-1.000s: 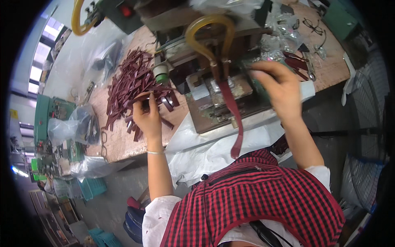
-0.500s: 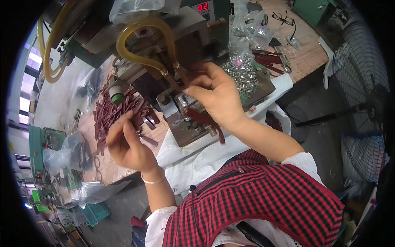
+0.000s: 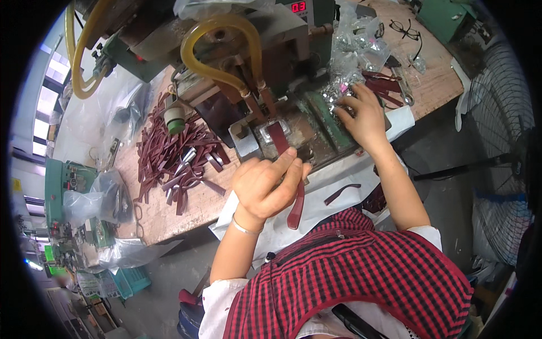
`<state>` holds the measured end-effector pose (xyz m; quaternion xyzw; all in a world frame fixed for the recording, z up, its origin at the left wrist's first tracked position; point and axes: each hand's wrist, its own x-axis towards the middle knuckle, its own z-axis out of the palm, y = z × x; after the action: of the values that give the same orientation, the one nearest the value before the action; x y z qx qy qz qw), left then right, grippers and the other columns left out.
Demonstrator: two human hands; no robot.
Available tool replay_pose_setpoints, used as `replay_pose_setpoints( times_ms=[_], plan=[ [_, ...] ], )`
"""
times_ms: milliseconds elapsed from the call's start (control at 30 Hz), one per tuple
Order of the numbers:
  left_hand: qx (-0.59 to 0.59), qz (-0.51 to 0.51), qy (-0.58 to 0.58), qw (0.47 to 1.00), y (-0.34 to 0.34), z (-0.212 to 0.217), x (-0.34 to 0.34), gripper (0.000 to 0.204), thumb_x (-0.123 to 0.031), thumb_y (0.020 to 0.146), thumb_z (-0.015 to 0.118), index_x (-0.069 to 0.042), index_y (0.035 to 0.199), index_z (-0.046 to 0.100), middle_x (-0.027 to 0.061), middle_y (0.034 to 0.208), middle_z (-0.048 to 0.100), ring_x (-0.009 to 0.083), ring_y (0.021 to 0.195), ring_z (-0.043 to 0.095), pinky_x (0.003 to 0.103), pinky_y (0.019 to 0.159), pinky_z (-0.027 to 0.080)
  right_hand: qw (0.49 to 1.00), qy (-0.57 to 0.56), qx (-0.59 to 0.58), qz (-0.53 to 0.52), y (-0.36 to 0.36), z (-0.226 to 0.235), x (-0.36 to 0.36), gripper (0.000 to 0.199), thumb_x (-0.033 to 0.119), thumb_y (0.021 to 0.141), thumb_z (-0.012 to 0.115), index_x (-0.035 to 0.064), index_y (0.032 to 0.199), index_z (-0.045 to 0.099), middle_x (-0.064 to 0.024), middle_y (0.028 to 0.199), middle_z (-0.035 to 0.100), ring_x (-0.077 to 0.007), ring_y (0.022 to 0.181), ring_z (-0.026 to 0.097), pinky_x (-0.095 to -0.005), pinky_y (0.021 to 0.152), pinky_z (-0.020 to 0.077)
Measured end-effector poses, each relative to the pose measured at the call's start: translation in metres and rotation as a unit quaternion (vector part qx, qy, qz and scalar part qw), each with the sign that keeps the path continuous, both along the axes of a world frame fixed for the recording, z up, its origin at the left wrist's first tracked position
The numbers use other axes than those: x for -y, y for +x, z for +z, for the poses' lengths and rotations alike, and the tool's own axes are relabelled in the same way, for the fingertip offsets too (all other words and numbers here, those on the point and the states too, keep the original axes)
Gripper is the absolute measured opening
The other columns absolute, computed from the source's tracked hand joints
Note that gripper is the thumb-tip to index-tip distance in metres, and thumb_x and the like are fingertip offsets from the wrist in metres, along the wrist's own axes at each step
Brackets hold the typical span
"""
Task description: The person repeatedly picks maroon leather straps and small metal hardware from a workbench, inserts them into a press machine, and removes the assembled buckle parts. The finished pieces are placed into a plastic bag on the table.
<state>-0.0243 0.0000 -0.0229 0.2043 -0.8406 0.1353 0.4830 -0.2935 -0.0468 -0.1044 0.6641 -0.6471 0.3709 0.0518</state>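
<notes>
Pinched between thumb and finger of my left hand point(image 3: 262, 189) is a dark red eyeglass temple point(image 3: 295, 212). One end of it rests on the small metal fixture point(image 3: 267, 131) of a press machine, under two upright rods; the other hangs toward me. My right hand point(image 3: 366, 117) is at the heap of tiny shiny metal parts point(image 3: 333, 95) on the machine's right side. Its fingers are curved and apart; whether a tiny part sits at their tips is hidden. A separate dark temple point(image 3: 342, 194) lies on the white cloth point(image 3: 322, 189) near my lap.
A pile of dark red temples point(image 3: 178, 150) covers the bench left of the machine. Yellow hoses point(image 3: 189, 42) loop above the fixture. More red temples point(image 3: 384, 86), glasses point(image 3: 405, 29) and clear bags point(image 3: 361, 45) lie right. A fan point(image 3: 497, 101) stands beyond.
My left hand has come right from beside the temple pile and grips a temple at the fixture. My right hand has left the fixture for the metal parts. A temple now lies on the cloth.
</notes>
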Motion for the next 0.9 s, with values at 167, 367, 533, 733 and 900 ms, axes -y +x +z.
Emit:
replay_pose_setpoints(
  times_ms=[167,367,533,733,900],
  plan=[
    [0.001,0.003,0.016,1.000,0.000,0.001,-0.002,0.026,-0.008,0.076,0.089,-0.009,0.096,0.073,0.0086,0.094,0.075,0.0158,0.061,0.064,0.027,0.049,0.046,0.999,-0.019,-0.024,0.044,0.007,0.000,0.002,0.020,0.018,0.082,0.077,0.0090,0.099,0.074,-0.0139,0.133,0.064,-0.0353,0.134,0.053,-0.0476,0.103,0.0474],
    [-0.059,0.006,0.133,0.989,0.003,0.009,-0.025,0.033,-0.001,0.073,0.085,-0.007,0.104,0.075,0.0141,0.103,0.077,0.0225,0.071,0.071,0.030,0.057,0.051,0.977,-0.056,-0.149,0.142,0.000,0.002,0.037,0.032,0.008,0.078,0.073,0.0046,0.108,0.064,-0.0160,0.126,0.065,-0.0358,0.125,0.059,-0.0474,0.094,0.0538],
    [-0.026,0.188,0.080,0.978,0.069,0.000,-0.076,0.021,0.005,0.077,0.080,-0.004,0.095,0.075,0.0109,0.095,0.078,0.0173,0.066,0.066,0.027,0.058,0.047,0.988,-0.072,0.134,0.035,-0.005,0.005,0.013,0.018,0.016,0.094,0.072,0.0005,0.103,0.071,-0.0121,0.089,0.073,-0.0226,0.082,0.071,-0.0311,0.077,0.0529],
    [0.045,0.437,0.177,0.881,0.172,0.013,-0.026,0.010,-0.005,0.080,0.076,-0.004,0.090,0.072,0.0096,0.089,0.069,0.0293,0.083,0.063,0.040,0.075,0.049,0.937,-0.008,0.335,0.099,0.016,0.016,0.016,0.014,0.011,0.095,0.072,0.0007,0.104,0.071,-0.0021,0.089,0.073,-0.0074,0.082,0.064,-0.0233,0.077,0.0501],
    [0.125,0.561,0.278,0.770,0.252,-0.099,0.009,0.016,-0.011,0.078,0.077,-0.002,0.084,0.066,0.0157,0.095,0.065,0.0381,0.095,0.063,0.047,0.082,0.051,0.929,0.012,0.358,0.096,0.026,0.006,0.019,0.016,0.006,0.092,0.069,0.0022,0.108,0.071,-0.0043,0.090,0.072,-0.0091,0.083,0.065,-0.0246,0.078,0.0502]
  ],
)
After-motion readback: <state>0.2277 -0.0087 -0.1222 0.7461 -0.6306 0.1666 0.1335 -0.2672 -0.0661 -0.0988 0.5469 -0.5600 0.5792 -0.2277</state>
